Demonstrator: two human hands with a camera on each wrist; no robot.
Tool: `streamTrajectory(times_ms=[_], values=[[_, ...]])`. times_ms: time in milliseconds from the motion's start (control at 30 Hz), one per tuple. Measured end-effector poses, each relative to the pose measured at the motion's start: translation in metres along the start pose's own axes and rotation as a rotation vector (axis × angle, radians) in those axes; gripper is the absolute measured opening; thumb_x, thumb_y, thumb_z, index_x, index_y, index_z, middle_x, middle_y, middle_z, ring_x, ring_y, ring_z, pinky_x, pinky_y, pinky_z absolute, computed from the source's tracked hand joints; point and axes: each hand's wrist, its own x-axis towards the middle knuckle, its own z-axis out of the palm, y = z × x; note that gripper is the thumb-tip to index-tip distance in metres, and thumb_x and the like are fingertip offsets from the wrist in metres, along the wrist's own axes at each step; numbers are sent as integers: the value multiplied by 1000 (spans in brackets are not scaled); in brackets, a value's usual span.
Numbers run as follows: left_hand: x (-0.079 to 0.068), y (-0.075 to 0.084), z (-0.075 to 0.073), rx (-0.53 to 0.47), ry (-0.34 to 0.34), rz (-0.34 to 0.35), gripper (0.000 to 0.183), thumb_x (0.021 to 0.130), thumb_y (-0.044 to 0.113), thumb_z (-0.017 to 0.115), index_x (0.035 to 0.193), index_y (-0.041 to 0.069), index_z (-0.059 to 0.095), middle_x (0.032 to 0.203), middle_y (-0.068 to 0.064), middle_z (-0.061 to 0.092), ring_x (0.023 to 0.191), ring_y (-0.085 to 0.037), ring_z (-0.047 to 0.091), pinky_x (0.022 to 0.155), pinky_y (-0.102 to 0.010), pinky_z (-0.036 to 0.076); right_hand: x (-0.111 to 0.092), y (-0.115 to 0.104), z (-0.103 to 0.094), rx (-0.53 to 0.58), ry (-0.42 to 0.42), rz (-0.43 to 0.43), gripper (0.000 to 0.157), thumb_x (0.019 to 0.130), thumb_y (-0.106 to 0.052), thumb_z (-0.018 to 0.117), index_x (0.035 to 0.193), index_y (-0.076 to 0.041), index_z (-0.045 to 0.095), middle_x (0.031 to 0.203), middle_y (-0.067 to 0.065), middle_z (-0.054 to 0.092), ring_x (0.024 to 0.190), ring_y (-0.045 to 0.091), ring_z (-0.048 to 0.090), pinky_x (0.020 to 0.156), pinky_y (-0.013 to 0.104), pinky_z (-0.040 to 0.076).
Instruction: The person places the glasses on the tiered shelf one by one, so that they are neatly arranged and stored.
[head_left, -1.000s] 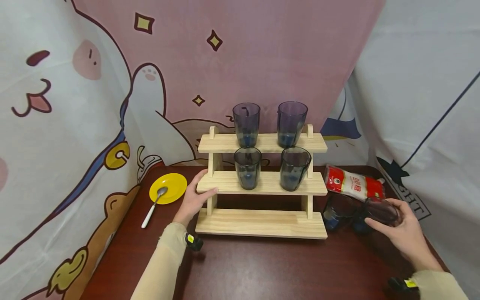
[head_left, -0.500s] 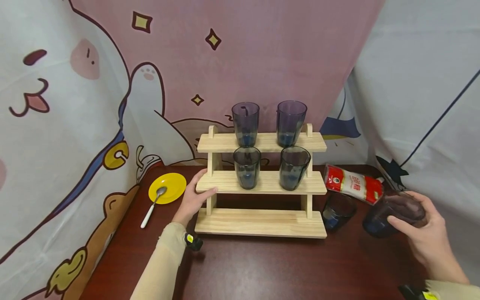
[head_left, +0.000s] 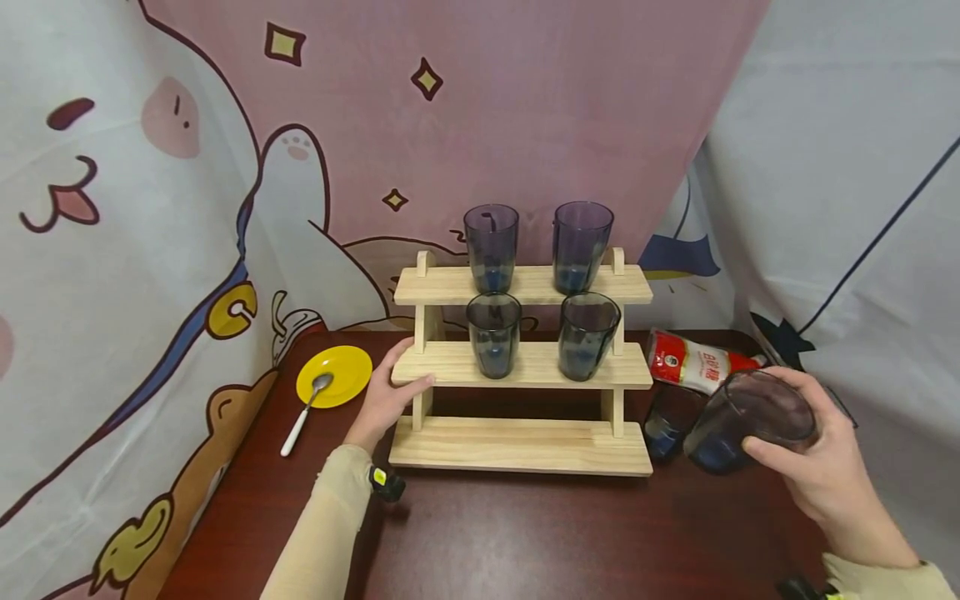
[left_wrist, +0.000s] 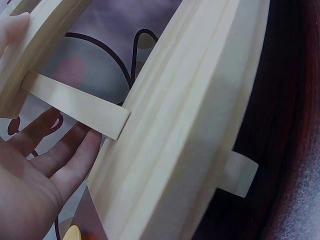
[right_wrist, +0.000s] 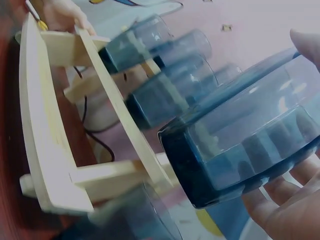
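A three-tier wooden display stand holds two tinted drinking glasses on its top tier and two on the middle tier. My left hand grips the middle tier's left end, thumb on top and fingers behind the side post. In my right hand is another tinted glass, tilted with its base toward the stand; the fingers wrap its side in the right wrist view. One more glass stands on the table just right of the stand, partly overlapped by the held one.
Behind the right-hand glasses lies a red and white packet. On the left, a yellow plate carries a spoon whose white handle reaches onto the table. Printed cloth hangs around the back and sides.
My right hand has lifted a glass off the table beside the other one, swung it right, then brought it back left toward the stand. The left hand stays on the stand.
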Motion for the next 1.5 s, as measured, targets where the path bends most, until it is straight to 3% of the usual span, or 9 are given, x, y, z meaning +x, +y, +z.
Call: streamTrajectory(times_ms=[200, 500, 833, 1067, 1233, 1500], values=[[0, 1, 0, 1, 0, -8, 77, 91, 18, 85, 158, 24, 47, 160, -9, 48, 134, -32, 53, 113, -50, 43, 10, 10, 23, -87, -54, 35, 85, 69, 44, 56, 147, 14, 40, 135, 10, 68, 120, 18, 69, 96, 25, 56], [-1, 1, 0, -13, 2, -17, 77, 91, 17, 85, 158, 24, 47, 161, -9, 47, 136, -32, 52, 114, -50, 42, 20, 28, 58, -272, -111, 176, 77, 77, 30, 71, 144, 6, 43, 132, 3, 68, 115, 13, 70, 91, 25, 58], [1, 0, 0, 2, 0, -22, 78, 91, 19, 85, 159, 25, 46, 160, -9, 48, 135, -32, 53, 113, -50, 43, 29, 69, 91, -207, -229, 207, 80, 76, 21, 81, 143, 4, 42, 135, 12, 63, 118, 23, 69, 94, 34, 59], [-1, 0, 0, -15, -4, -16, 77, 91, 17, 85, 158, 24, 47, 159, -9, 49, 133, -32, 53, 112, -50, 43, 31, 98, 118, -229, -217, 287, 79, 79, 9, 87, 144, -4, 44, 137, 14, 60, 119, 24, 68, 95, 34, 59], [-1, 0, 0, -24, -3, -22, 77, 91, 17, 85, 157, 25, 48, 159, -9, 48, 133, -32, 53, 113, -50, 43, 31, 115, 136, -179, -205, 359, 80, 79, 5, 89, 144, -5, 43, 139, 18, 59, 124, 32, 65, 98, 38, 58], [0, -1, 0, -20, 3, -14, 76, 90, 17, 85, 157, 24, 49, 159, -9, 48, 134, -33, 52, 114, -51, 42, 32, 135, 155, -128, -215, 355, 79, 78, 4, 90, 142, -5, 45, 140, 22, 60, 126, 44, 61, 99, 50, 56]])
